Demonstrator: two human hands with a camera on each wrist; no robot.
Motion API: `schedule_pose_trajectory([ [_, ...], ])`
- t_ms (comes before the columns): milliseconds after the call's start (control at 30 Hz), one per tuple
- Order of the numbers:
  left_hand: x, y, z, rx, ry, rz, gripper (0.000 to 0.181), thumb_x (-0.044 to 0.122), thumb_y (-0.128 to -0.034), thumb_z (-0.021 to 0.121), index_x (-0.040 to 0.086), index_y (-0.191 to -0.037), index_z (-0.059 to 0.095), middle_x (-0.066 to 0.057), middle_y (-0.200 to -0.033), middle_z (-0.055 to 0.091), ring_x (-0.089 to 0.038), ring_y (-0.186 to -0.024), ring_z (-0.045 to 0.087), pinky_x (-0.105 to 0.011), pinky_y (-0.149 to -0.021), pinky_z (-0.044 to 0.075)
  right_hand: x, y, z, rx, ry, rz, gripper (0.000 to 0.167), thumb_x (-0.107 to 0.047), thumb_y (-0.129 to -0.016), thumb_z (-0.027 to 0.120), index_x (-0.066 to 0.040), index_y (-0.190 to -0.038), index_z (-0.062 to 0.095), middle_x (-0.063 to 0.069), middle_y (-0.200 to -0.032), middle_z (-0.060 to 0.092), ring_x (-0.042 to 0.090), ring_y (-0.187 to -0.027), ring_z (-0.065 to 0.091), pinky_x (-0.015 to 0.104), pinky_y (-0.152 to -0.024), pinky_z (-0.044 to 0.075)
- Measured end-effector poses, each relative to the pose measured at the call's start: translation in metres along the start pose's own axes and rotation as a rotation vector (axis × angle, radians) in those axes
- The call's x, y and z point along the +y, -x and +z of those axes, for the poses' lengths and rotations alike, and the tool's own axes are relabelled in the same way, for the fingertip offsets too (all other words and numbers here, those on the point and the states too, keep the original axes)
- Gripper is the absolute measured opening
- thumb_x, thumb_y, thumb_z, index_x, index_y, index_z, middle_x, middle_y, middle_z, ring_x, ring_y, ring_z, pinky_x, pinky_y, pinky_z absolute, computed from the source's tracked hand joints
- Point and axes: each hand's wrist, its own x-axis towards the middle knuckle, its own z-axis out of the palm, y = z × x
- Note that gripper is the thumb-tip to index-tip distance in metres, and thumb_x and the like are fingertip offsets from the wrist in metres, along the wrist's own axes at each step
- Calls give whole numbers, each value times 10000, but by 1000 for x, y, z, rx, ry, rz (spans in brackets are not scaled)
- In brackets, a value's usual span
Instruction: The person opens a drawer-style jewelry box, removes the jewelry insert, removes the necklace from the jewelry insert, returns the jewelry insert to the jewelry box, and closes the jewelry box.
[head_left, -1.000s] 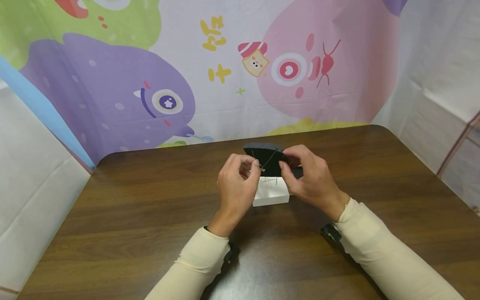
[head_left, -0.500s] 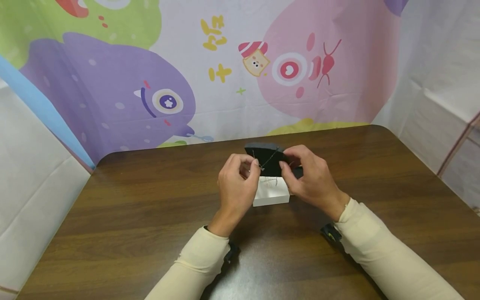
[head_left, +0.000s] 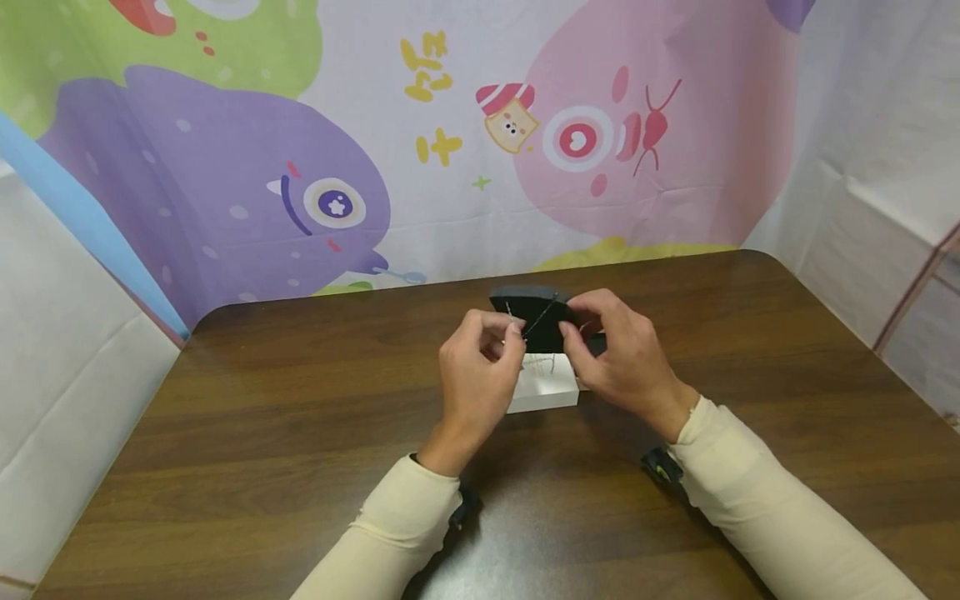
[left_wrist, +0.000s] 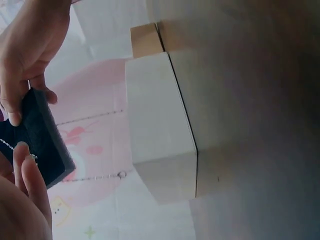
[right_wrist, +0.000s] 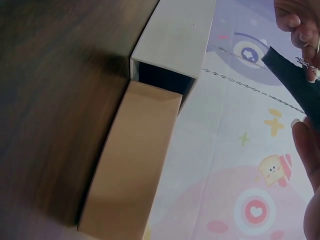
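Note:
A thin silver necklace (head_left: 542, 315) lies across the front of a black jewellery pad (head_left: 534, 305), its two strands forming a V. My right hand (head_left: 630, 354) grips the pad by its right edge, between thumb and fingers, above a white box (head_left: 546, 390). At the pad's left side, my left hand (head_left: 480, 354) pinches the necklace low on the V, and its fingertips cover the pendant area. In the left wrist view, loose chain ends dangle below the pad, one ending in a small ring clasp (left_wrist: 121, 174).
The white box is a sleeve lying on the brown wooden table (head_left: 300, 433). A tan drawer (right_wrist: 135, 160) sticks out of its right end, its inside hidden. Behind the table hangs a cartoon-printed cloth (head_left: 450, 208).
My left hand has shifted slightly right, and its fingertips now hide the pendant that showed beside them. The right hand and the pad have stayed almost still.

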Motion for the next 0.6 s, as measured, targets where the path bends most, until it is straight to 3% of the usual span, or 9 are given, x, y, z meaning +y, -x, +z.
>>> schedule_pose_trajectory([
  [300,3,-6,-4,-48,432,-291,87,15,-968,606,-70,-985,592,-178,-896,706,-151,-515,596,-259,-497,516,1,0,0,-6,6,17,245,-105,-925,598,76,-1078,539,167,-948,605,225,-715,680,343,-599,571],
  [433,5,-7,-3,-53,503,-345,111,11,-968,607,-78,-1027,576,-196,-822,650,-131,-530,611,-259,-508,522,1,1,0,14,11,11,236,-97,-917,599,79,-1065,546,167,-941,608,222,-703,677,341,-595,568],
  [600,8,-7,0,-33,517,-372,113,-11,-953,614,-53,-1049,573,-224,-796,630,-120,-525,616,-246,-503,518,1,2,0,37,11,13,224,-85,-908,601,77,-1056,555,164,-937,613,216,-694,677,337,-594,564],
])
